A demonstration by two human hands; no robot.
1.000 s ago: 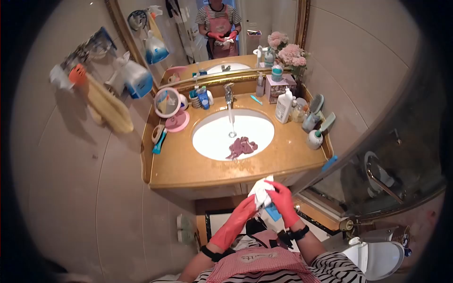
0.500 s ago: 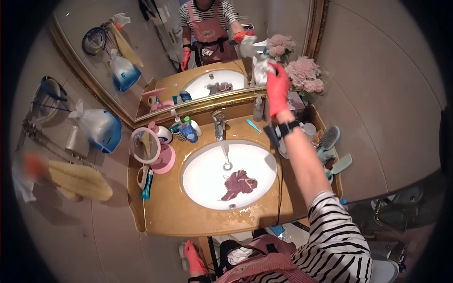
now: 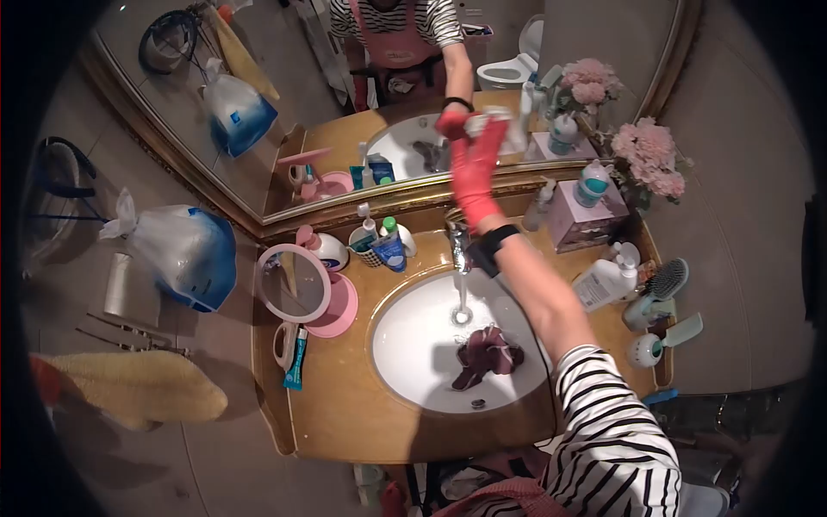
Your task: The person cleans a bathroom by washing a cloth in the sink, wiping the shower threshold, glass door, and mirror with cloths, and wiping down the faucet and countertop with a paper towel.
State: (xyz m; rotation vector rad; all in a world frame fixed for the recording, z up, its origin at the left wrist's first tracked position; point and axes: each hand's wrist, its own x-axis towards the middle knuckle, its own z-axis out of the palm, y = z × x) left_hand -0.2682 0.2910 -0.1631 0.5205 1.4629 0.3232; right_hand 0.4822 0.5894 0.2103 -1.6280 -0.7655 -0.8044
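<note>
The oval basin (image 3: 396, 370), white and glossy, is set into a smooth tan surface (image 3: 345, 422) with a raised back edge. Above that edge stands a flat mirror (image 3: 327, 99) in an ornate gilt frame (image 3: 345, 207). At the left edge of the surface are a round pink-rimmed mirror (image 3: 326, 284) and a teal tube (image 3: 295, 366); near the back right corner, a glossy pink box (image 3: 575, 226) stands beside ruffled pink flowers (image 3: 648, 159). A crumpled maroon cloth (image 3: 487, 355) lies in the basin.

The white cloth (image 3: 508, 129) is soft, bunched and blurred, held at the lower part of the mirror, above the metal faucet (image 3: 458, 241). Right hand (image 3: 475, 177), in a smooth red glove: fingers extended upward, holding the white cloth to the glass. Left hand (image 3: 394, 500), also red-gloved: partly visible below the front edge of the surface; its finger position cannot be told.

Compared with the preceding frame, the right hand and white cloth are farther left, away from the flowers; the maroon cloth remains in the basin.
</note>
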